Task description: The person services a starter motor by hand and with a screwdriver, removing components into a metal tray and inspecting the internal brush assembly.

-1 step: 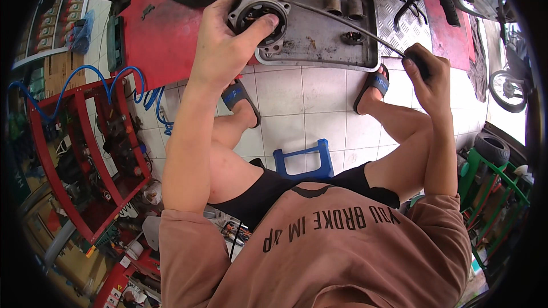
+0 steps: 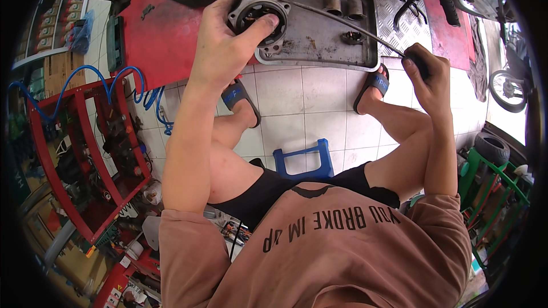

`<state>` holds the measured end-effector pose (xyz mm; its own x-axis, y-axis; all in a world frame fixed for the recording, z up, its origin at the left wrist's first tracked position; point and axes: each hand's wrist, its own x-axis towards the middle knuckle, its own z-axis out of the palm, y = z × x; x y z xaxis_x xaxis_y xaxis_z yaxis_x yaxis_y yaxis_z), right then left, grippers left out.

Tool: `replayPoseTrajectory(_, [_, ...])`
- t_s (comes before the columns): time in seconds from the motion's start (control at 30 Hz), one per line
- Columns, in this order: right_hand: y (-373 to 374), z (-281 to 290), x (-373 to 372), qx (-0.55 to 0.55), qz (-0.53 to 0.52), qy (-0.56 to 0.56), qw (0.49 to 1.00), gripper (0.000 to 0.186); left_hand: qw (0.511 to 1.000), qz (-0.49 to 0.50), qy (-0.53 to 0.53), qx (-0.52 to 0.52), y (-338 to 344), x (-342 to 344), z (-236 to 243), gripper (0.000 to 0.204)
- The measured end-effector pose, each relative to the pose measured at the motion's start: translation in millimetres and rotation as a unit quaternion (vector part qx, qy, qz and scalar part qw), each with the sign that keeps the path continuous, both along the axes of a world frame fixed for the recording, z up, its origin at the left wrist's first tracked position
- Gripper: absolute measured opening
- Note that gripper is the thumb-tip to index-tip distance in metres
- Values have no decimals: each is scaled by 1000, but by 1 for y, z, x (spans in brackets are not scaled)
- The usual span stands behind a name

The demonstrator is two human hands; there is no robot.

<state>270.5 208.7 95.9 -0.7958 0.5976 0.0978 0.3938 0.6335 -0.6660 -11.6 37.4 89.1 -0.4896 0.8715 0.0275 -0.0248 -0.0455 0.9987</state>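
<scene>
I see the left hand (image 2: 225, 39) clamped on a round metal housing (image 2: 261, 7) at upper centre, the right hand (image 2: 428, 73) wrapped around the handle of a long-shafted tool (image 2: 348, 24), tip by the housing, a metal tray (image 2: 319, 64) beyond.

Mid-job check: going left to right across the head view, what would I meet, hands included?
Red metal rack → left hand → left metal cylinder in the tray → right metal cylinder → right hand → motorcycle wheel near the right edge.
</scene>
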Motion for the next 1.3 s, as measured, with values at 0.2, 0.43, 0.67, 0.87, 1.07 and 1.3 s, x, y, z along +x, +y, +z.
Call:
replayPoseTrajectory(0.2, [-1, 0, 0, -2, 1, 2, 1000, 16, 999, 10, 29, 9, 0, 1, -1, 20])
replayPoseTrajectory(0.43, [-3, 5, 5, 4, -13, -18, 1000, 18, 988, 27, 150, -1, 1, 4, -3, 25])
replayPoseTrajectory(0.67, [-30, 18, -7, 3, -62, -28, 998, 13, 973, 95, 210, 15, 0, 10, -2, 28])
replayPoseTrajectory(0.87, [-39, 2, -7, -13, -83, 2, 996, 11, 975, 117, 178, 59, 3, 13, -1, 28])
replayPoseTrajectory(1.07, [-40, -17, -8, -44, -35, 23, 998, 14, 976, 135, 171, 18, 0, 9, 4, 32])
replayPoseTrajectory(1.3, [-42, -6, -12, -140, -22, -31, 989, 18, 990, 127, -11, 66, 0, 3, -4, 34])
